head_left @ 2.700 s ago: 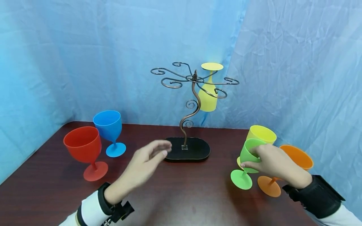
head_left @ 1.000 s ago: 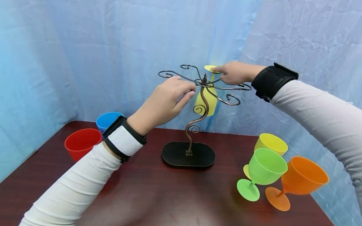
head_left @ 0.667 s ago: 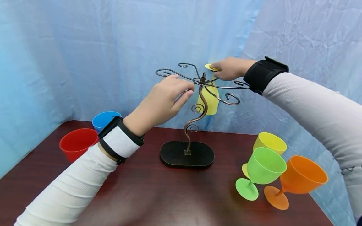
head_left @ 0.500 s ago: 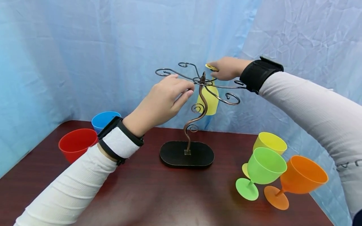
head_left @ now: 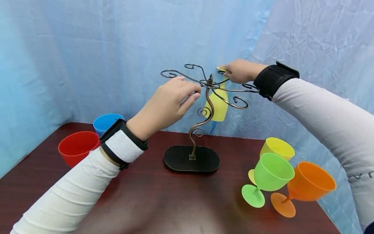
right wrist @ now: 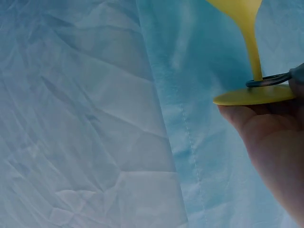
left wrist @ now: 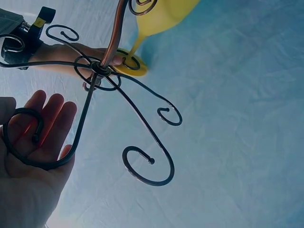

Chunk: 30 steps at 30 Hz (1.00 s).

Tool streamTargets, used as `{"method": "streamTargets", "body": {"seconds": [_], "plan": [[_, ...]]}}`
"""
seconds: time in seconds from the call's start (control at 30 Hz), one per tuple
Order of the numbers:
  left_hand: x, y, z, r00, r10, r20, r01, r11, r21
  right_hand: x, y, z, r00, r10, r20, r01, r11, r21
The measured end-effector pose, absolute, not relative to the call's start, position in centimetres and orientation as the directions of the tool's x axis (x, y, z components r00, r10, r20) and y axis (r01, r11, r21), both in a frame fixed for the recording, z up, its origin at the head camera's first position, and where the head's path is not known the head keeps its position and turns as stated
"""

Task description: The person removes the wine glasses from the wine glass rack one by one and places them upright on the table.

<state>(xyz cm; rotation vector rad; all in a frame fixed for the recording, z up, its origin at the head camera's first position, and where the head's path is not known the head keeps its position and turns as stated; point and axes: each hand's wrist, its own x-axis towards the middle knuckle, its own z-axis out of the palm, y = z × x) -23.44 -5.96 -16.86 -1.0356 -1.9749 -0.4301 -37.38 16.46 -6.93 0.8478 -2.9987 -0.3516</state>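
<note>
A scrolled metal glass rack stands mid-table on a black oval base. My left hand holds the curled end of its left front arm; in the left wrist view the curl lies across the palm, thumb over it. Upside down from a rear arm hangs a yellow goblet, its stem inside the hook. My right hand pinches the goblet's round foot. In the right wrist view that foot lies against my fingers, with the hook around the stem; part of the fingers is hidden.
On the table's right side stand a green goblet, an orange goblet and another yellow goblet, close together. A red goblet and a blue goblet are at the left, partly behind my left forearm. Blue cloth hangs behind.
My right hand has moved from the green goblet up to the hanging yellow one, which has lately shifted slightly right. My left hand has risen from over the table to the rack arm.
</note>
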Motion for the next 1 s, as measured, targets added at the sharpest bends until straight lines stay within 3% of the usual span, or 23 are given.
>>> {"method": "streamTargets", "body": {"seconds": [0.3,0.77,1.0], "plan": [[-23.5,-6.8,-17.0,-0.358,0.501,0.788,0.775,0.63,-0.049,-38.0,15.9,-7.6,-0.837,-0.546,0.03,-0.528,0.821,0.217],[-24.4,-6.5,-17.4,-0.326,0.496,0.804,0.786,0.615,-0.06,-37.9,16.3,-8.3,-0.831,-0.555,0.032,-0.512,0.787,0.345],[-24.6,-6.6,-17.3,-0.338,0.496,0.8,0.78,0.623,-0.056,-37.3,16.4,-8.0,-0.819,-0.573,0.029,-0.524,0.768,0.367]]}}
